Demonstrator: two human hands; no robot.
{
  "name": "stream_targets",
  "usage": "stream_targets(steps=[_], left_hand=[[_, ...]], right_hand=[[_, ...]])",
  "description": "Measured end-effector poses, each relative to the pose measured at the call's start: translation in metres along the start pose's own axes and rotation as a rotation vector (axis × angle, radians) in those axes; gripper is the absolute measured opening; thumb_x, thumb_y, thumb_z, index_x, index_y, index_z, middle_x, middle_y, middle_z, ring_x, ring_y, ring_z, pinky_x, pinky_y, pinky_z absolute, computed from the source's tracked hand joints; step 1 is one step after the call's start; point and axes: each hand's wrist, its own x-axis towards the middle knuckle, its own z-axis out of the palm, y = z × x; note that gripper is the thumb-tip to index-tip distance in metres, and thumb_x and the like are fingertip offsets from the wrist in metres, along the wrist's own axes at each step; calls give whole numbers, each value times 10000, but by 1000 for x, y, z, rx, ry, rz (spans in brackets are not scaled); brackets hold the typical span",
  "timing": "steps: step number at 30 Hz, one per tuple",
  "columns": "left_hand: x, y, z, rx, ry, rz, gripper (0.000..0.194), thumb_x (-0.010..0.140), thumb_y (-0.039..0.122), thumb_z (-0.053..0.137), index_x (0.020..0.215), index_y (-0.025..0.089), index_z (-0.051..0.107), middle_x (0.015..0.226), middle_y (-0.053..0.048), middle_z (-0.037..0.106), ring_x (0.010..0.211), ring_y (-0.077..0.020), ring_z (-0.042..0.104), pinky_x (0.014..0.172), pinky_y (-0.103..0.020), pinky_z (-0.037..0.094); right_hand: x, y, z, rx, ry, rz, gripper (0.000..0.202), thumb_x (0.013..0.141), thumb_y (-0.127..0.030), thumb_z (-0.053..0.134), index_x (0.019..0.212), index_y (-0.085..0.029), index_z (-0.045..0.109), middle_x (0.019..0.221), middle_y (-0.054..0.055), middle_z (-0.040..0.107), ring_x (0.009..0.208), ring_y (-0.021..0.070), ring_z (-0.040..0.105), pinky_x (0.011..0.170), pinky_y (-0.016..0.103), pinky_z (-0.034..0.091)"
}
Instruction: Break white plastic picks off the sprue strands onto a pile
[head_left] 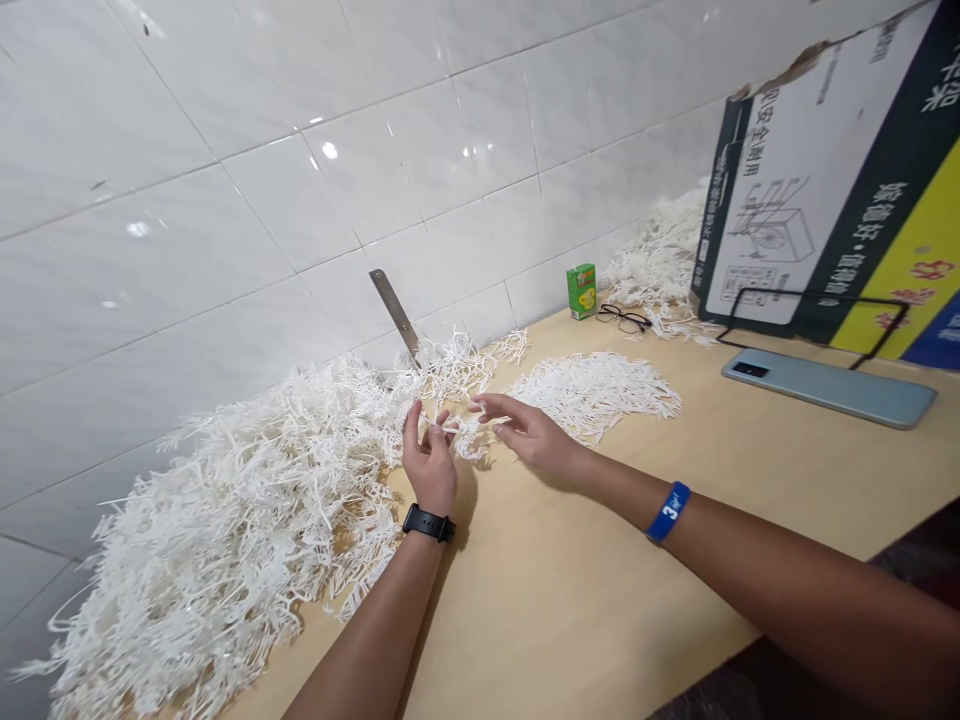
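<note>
Close together over the table, both my hands work at a small clump of white plastic strands (466,440). My left hand (430,460), with a black watch on its wrist, has its fingers curled and closed on strands of this clump. From the right reaches my right hand (536,438), thumb and forefinger bent toward each other, with a small white bit at the fingertips. A big tangled heap of white strands (247,520) lies left of my left hand. Behind my right hand is a flatter pile of separate short white pieces (600,390).
A metal strip (394,315) leans on the tiled wall (262,220) behind the heap. Farther right are a small green box (582,291), eyeglasses (624,319), another white heap (660,250), a large printed carton (810,190), a black wire stand (817,295) and a light-blue phone (832,388).
</note>
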Motion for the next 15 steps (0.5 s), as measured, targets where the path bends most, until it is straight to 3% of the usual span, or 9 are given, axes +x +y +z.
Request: stream_targets(steps=[3,5,9,12,15], left_hand=[[1,2,0,-39,16,-15,586,895,297,545,1450,233,367,1279,-113,568,1148,-120,611,868,-168,559],[0,3,1,-86,22,-31,608,888,276,551,1457,232,342,1254,-129,577,1174,-127,598,888,-181,553],[-5,5,5,-140,-3,-47,602,828,270,640,1370,226,381,1195,-125,598,1172,-135,598,857,-166,540],[-8,3,6,-153,-35,-65,597,777,334,704,1284,201,418,1087,-109,634,1072,-126,634,862,-194,539],[-9,0,7,-101,-22,-64,524,715,389,753,1116,142,522,1182,-115,591,981,-105,638,867,-198,524]], right_hand=[[2,8,1,-26,67,25,500,939,-265,439,1433,-310,377,1311,18,534,1164,63,535,961,230,473],[2,9,4,-83,71,71,453,919,-311,487,1368,-286,430,1269,19,557,1136,75,551,923,233,489],[0,9,12,-71,-75,223,483,815,-433,636,1234,-212,543,1262,52,552,1126,130,563,836,240,528],[-1,11,13,-108,-99,212,446,832,-326,607,1257,-196,579,1262,47,551,1079,108,579,866,232,523],[1,11,11,-267,-35,107,234,837,-246,575,1019,-135,671,1057,37,616,957,85,579,879,227,488]])
